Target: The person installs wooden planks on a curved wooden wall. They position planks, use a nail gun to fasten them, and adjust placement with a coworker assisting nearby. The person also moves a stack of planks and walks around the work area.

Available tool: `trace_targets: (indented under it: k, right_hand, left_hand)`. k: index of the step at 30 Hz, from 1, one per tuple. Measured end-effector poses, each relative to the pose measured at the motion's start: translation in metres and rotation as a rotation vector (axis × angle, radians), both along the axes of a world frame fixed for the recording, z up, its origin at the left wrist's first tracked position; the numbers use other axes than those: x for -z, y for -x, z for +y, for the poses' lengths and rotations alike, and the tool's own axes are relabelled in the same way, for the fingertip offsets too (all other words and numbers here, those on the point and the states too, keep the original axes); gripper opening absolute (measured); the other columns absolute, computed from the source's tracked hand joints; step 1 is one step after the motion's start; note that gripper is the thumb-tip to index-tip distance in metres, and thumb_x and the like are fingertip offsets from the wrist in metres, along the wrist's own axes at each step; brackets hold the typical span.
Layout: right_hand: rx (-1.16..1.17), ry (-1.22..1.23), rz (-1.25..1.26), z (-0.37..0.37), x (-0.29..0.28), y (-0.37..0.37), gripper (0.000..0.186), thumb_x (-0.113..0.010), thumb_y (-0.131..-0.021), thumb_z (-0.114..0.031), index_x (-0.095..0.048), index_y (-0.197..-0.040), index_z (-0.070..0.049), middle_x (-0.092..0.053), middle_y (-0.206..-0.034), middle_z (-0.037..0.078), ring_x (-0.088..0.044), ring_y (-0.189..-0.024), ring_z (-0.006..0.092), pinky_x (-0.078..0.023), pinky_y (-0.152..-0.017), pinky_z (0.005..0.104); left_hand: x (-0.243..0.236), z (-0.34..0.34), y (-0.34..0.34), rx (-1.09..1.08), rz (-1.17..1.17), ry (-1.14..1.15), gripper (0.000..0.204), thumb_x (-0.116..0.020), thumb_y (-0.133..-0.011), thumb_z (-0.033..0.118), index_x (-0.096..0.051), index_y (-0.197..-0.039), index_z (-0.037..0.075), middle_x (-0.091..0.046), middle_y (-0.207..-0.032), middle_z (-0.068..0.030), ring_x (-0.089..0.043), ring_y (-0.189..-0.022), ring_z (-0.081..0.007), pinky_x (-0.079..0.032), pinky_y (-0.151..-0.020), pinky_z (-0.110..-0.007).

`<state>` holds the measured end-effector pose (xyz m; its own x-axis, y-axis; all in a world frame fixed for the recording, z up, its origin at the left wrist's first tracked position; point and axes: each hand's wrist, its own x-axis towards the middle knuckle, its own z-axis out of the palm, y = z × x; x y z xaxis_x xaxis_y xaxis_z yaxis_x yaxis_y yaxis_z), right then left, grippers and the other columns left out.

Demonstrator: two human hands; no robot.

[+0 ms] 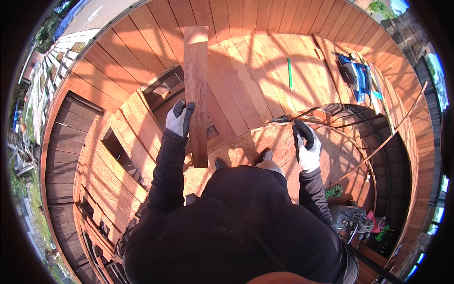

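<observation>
My gloved left hand [179, 118] grips the left edge of a long, narrow reddish wooden board [196, 71], held lengthwise away from me over the curved plank platform [243, 85]. Behind the board, part of a gap in the planking [158, 90] shows, framed by darker edges. To the right, my gloved right hand [306, 144] is raised apart from the board, its dark fingers curled; whether anything is inside them I cannot make out. A thin green pencil-like stick [290, 73] lies on the planks beyond it.
A blue power tool [354, 78] sits on the platform at right. Lower right stands a metal machine [350, 222] beside a green coiled hose [334, 191]. A thin strip [402, 124] slants across the right side. More openings [118, 146] interrupt the left planking; a curved slatted wall [250, 16] surrounds everything.
</observation>
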<state>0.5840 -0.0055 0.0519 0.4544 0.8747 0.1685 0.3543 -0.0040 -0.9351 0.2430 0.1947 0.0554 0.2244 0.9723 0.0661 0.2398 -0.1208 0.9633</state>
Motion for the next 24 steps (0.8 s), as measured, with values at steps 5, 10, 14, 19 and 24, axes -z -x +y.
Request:
trace_targets:
  k: [5,10,14,19,24]
  right_hand:
    - [-0.097,-0.199,0.166,0.070,-0.074,-0.047,0.053,-0.058,-0.090,-0.003,-0.043,-0.141,-0.003,-0.057,-0.120,0.011,-0.058,-0.105,0.0166,-0.049,-0.090,0.0292]
    - [-0.305,-0.204,0.483,0.109,-0.081,-0.132,0.058,-0.060,-0.093,-0.010,-0.036,-0.147,-0.009,-0.053,-0.122,0.008,-0.053,-0.108,0.0140,-0.044,-0.092,0.0253]
    - [-0.416,-0.046,0.442,0.110,-0.065,-0.172,0.058,-0.060,-0.094,-0.011,-0.036,-0.146,-0.005,-0.057,-0.122,0.012,-0.054,-0.109,0.0151,-0.044,-0.096,0.0278]
    - [-0.367,0.098,0.143,0.099,0.002,-0.194,0.051,-0.061,-0.088,-0.008,-0.048,-0.137,-0.002,-0.061,-0.120,0.019,-0.061,-0.107,0.0236,-0.049,-0.094,0.0355]
    - [-0.520,0.009,-0.459,0.140,0.025,-0.171,0.053,-0.066,-0.084,-0.008,-0.050,-0.135,-0.003,-0.058,-0.127,0.016,-0.055,-0.116,0.0309,-0.045,-0.098,0.0418]
  left_hand:
    - [-0.037,-0.004,-0.053,0.259,0.229,-0.176,0.028,-0.054,-0.093,0.016,-0.061,-0.113,-0.003,-0.063,-0.087,-0.0132,-0.059,-0.080,-0.0174,-0.048,-0.076,-0.029]
    - [-0.063,-0.009,-0.125,0.481,0.309,-0.084,0.031,-0.051,-0.091,0.011,-0.060,-0.117,-0.003,-0.064,-0.093,-0.0166,-0.061,-0.079,-0.0200,-0.049,-0.077,-0.031]
    - [-0.041,-0.022,-0.170,0.275,0.155,-0.049,0.026,-0.054,-0.095,0.017,-0.062,-0.111,-0.003,-0.062,-0.084,-0.0079,-0.057,-0.080,-0.0138,-0.046,-0.077,-0.027]
    - [0.016,-0.029,-0.138,-0.437,-0.069,0.005,0.017,-0.059,-0.095,0.019,-0.061,-0.093,0.002,-0.056,-0.076,0.0007,-0.050,-0.073,-0.0089,-0.043,-0.067,-0.025]
    - [0.072,-0.032,-0.047,-0.788,-0.104,0.247,0.030,-0.055,-0.094,0.024,-0.045,-0.069,0.010,-0.044,-0.059,-0.0012,-0.042,-0.055,-0.0152,-0.039,-0.052,-0.034]
